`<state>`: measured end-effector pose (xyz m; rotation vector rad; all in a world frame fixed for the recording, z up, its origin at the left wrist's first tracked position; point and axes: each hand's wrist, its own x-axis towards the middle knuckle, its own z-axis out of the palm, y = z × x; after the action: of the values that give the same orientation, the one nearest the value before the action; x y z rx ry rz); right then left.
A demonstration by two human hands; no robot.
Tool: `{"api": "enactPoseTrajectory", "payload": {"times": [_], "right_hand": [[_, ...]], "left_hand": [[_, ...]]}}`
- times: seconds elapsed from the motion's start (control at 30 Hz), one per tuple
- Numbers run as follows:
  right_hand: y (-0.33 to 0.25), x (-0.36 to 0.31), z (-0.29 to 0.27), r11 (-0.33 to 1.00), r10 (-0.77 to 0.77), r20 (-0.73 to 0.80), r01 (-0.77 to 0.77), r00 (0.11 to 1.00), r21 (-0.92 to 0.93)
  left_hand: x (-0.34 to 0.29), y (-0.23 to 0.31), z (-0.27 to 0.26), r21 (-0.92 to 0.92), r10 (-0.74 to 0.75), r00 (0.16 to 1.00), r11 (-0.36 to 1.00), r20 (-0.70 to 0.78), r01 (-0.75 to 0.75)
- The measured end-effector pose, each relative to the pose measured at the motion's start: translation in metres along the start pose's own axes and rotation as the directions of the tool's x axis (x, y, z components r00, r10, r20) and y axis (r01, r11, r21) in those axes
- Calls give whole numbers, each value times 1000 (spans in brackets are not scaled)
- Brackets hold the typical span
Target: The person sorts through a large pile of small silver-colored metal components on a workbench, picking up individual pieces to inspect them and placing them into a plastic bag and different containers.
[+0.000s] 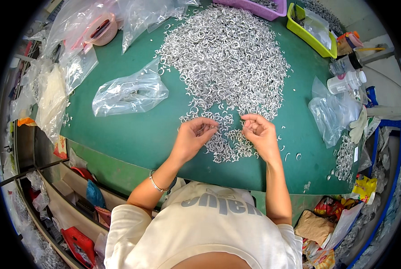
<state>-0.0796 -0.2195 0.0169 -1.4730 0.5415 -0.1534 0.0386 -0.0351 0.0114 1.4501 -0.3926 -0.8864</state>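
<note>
A large heap of small silver curved metal pieces [223, 54], some ring-shaped and some like open C's, covers the far middle of the green table [115, 136]. A smaller patch of the same pieces [227, 145] lies nearer to me, between my hands. At its left edge, my left hand [197, 136] is closed, with small silver metal rings at its fingers. My right hand [259, 134] hovers at the right edge of the patch, fingers bent together; whatever is at their tips is too small to make out.
A clear plastic bag [131, 94] lies left of the heap, near a pink basket [102, 30]. Purple [272, 11] and green [311, 36] trays stand at the back right. A white bottle [346, 82], another bag [330, 110] and more silver pieces [344, 159] line the right side.
</note>
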Motion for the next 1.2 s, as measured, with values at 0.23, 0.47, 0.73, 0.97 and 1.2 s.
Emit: {"api": "enactPoseTrajectory", "payload": {"times": [0.23, 0.47, 0.73, 0.97, 1.2], "right_hand": [[8, -22, 6, 986, 14, -17, -11, 1000, 169], [22, -23, 21, 804, -239, -32, 180, 970, -567], [7, -27, 50, 461, -299, 50, 189, 953, -867], [17, -23, 32, 663, -420, -51, 268, 906, -699], [1, -21, -4, 808, 178, -69, -105, 982, 579]], "left_hand": [[-5, -1, 1, -35, -63, 997, 997, -35, 62], [-2, 0, -7, 448, 159, 957, 893, -241, -36], [-1, 0, 2, 759, 395, 906, 634, -153, -148], [27, -3, 15, 845, 457, 880, 415, 127, -337], [42, -15, 15, 850, 458, 874, 385, 161, -359]]}}
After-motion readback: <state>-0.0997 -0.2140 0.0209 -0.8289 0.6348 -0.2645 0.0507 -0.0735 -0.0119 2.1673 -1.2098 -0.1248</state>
